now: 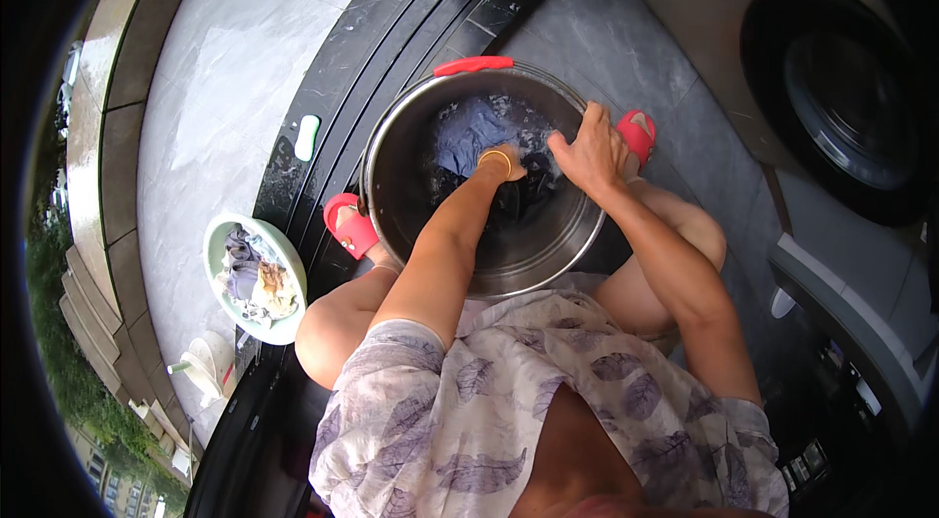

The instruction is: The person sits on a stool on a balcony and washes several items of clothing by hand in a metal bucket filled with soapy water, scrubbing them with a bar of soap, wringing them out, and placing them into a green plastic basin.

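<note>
A large, round stainless steel pot [539, 276] with a red handle grip [473, 65] stands between my knees. In it are water, a wet blue cloth [473, 133] and dark cloth [539, 180]. My left hand [513, 164], below a gold-coloured bracelet [497, 160], reaches into the water beside the blue cloth; its fingers are hidden. At the pot's right side, my right hand [590, 155] grips the rim, with its thumb on the inner side.
Left of me, a pale green basin [213, 254] holds crumpled clothes [257, 272]. A green and white bar or brush [307, 138] lies by the black door track [352, 129]. A white container [216, 356] stands lower left. A front-loading washing machine [704, 26] is at right.
</note>
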Demonstrator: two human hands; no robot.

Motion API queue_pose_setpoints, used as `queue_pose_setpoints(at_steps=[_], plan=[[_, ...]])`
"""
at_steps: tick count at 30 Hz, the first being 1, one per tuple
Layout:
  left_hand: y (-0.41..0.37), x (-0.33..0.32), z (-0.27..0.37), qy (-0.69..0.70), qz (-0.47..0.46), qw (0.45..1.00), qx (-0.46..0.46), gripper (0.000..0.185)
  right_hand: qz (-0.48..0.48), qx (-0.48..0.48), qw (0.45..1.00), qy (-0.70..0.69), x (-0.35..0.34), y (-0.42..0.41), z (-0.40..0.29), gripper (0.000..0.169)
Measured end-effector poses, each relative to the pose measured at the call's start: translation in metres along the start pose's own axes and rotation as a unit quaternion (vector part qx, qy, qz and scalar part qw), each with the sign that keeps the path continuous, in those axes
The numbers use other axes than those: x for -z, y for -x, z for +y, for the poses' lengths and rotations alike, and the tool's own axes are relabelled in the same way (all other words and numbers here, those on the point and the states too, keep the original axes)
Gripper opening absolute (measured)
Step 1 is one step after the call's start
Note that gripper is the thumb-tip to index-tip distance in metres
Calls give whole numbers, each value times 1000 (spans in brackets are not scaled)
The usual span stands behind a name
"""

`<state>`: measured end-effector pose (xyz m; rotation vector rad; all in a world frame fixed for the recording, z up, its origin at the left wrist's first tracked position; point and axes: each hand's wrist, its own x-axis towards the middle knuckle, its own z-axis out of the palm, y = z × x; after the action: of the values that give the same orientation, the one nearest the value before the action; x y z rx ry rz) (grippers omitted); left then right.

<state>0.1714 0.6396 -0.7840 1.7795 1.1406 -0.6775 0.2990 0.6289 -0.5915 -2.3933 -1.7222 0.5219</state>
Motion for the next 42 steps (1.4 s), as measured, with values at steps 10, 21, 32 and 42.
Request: queue_pose_setpoints(at_steps=[10,21,32,42], plan=[[41,48,3,0,270,963,28,50,-8,-20,1000,10,4,-5,-5,49],[82,25,-29,223,219,933,176,63,-6,-28,998,51,6,-7,-9,48],[175,4,16,-27,118,992,-19,52,2,11,999,42,6,-9,-14,45],[43,-21,-13,144,137,932,302,52,-10,-19,1000,16,1,-8,-10,52]])
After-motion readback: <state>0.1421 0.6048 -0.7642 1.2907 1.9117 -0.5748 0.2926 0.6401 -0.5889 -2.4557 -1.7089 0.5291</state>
